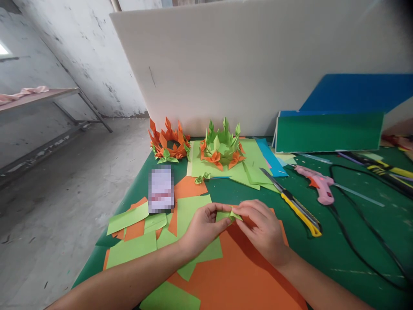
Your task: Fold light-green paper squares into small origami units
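Between my two hands is a small folded piece of light green paper (236, 215), held above a large orange sheet (238, 267). My left hand (206, 221) pinches its left end between thumb and fingers. At its right end, the fingertips of my right hand (260, 226) are closed on the same piece. Green paper sheets (193, 211) lie beside and under my left forearm. Farther back stand an orange folded-paper crown (166, 140) with green flowers and a green folded-paper crown (224, 144) with orange flowers. A small green paper flower (202, 178) lies before them.
To the right lie a yellow utility knife (298, 211), blade extended, and a pink glue gun (318, 183) with a black cord (350, 245). A phone-sized blurred object (161, 189) rests at left. Behind stand a white board (219, 64) and a green panel (329, 131).
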A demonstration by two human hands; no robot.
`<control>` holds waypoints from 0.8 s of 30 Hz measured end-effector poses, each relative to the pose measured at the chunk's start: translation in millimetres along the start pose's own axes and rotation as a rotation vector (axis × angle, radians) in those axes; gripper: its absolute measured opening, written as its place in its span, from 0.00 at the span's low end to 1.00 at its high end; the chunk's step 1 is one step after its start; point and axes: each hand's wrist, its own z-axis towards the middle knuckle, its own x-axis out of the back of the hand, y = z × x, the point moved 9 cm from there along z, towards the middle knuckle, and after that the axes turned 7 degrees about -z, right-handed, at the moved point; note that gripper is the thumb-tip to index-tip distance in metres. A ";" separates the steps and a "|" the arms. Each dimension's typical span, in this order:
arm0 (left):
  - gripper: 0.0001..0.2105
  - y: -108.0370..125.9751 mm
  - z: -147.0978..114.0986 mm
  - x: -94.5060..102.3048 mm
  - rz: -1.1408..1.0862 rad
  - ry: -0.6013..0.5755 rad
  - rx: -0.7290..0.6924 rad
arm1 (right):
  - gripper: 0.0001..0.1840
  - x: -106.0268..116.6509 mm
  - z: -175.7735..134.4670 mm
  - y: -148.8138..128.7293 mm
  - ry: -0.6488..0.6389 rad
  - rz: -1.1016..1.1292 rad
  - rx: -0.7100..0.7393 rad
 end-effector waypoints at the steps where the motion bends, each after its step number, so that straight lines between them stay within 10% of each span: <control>1: 0.16 -0.7 -0.1 0.4 0.010 0.001 0.005 | 0.10 -1.0 -0.4 0.2 -0.006 -0.001 0.006; 24: 0.22 -6.9 3.6 12.8 -0.130 0.063 0.052 | 0.27 -24.5 -9.1 -5.9 -0.199 -0.135 0.119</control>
